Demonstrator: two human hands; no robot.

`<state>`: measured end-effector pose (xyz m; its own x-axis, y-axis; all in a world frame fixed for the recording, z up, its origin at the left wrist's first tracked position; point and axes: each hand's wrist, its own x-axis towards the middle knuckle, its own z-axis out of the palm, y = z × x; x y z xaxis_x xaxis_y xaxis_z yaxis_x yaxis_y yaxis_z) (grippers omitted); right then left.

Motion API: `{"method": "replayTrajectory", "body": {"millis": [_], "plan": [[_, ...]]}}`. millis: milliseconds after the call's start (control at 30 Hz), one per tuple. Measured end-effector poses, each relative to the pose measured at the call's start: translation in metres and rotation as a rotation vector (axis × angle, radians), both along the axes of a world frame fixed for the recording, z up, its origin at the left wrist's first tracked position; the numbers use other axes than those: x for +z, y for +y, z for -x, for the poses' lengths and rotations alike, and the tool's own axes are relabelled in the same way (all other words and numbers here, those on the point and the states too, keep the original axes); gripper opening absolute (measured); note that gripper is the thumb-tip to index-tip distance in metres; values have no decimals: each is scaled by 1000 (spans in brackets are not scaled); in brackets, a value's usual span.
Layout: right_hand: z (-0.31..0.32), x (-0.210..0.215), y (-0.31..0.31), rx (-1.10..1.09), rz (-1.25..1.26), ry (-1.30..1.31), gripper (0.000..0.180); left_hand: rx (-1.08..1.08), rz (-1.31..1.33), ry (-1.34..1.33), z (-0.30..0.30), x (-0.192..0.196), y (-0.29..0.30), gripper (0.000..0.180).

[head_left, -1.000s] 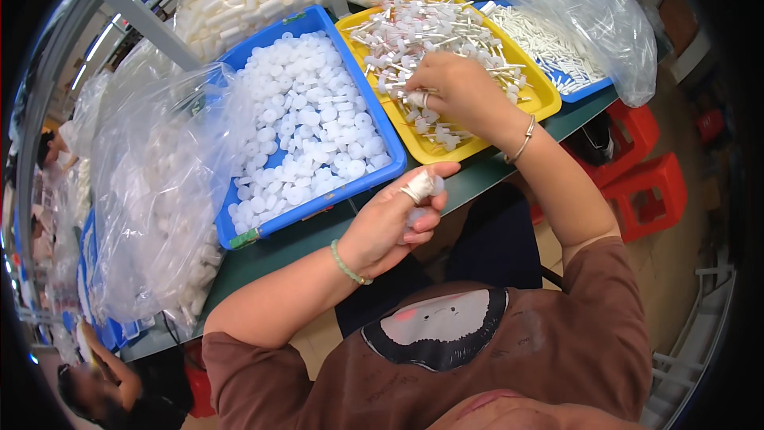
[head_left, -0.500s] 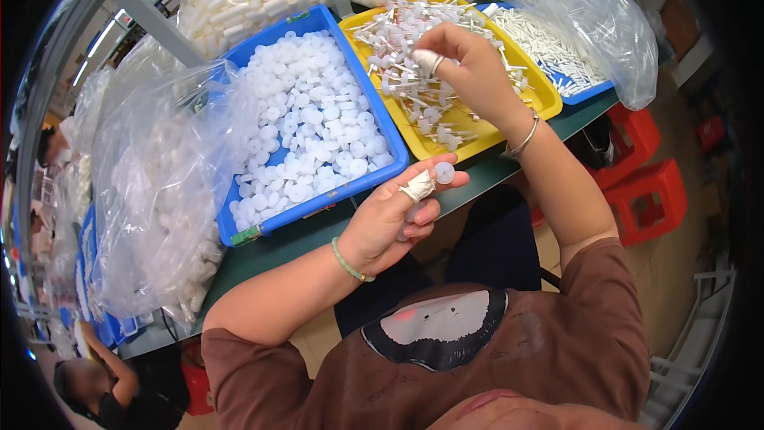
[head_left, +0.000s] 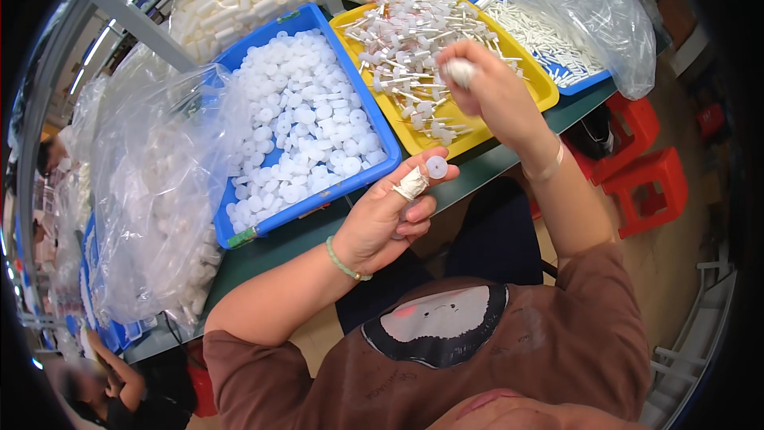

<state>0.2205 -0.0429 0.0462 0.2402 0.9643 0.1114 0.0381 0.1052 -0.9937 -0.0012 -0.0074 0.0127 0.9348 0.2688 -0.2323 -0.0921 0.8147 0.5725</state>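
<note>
My left hand [head_left: 390, 215] hovers over the green table's front edge, pinching a small white round cap [head_left: 436, 166] between thumb and taped forefinger. My right hand [head_left: 485, 87] is raised above the yellow tray [head_left: 541, 84] and grips a white stemmed part [head_left: 460, 72], blurred by motion. The yellow tray holds several white caps with thin stems. Left of it stands a blue tray [head_left: 374, 115] full of white round caps.
A second blue tray [head_left: 593, 80] of white tubes lies at the right under a clear plastic bag [head_left: 605, 16]. More clear bags [head_left: 159, 191] of white parts stand at the left. Red stools [head_left: 645, 167] sit beside the table. Another person [head_left: 119, 382] is at lower left.
My right hand has lifted out of the yellow tray with a stemmed part and moved toward me. My left hand has turned slightly, showing the round cap at its fingertips.
</note>
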Motion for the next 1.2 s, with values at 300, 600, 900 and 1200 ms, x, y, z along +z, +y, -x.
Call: {"method": "replayTrajectory", "body": {"millis": [300,600,900,1200], "plan": [[60,-39,-94,-378,-488,-744,28,47,-11,40,-2,3,-6,33],[66,-45,-86,-470,-584,-947,34,19,-72,59,-1,7,-5,29],[63,-40,-89,-442,-528,-931,33,19,-107,110,-3,9,-5,41],[64,-41,-87,-417,-517,-811,35,32,-140,102,-4,6,-4,38]]}}
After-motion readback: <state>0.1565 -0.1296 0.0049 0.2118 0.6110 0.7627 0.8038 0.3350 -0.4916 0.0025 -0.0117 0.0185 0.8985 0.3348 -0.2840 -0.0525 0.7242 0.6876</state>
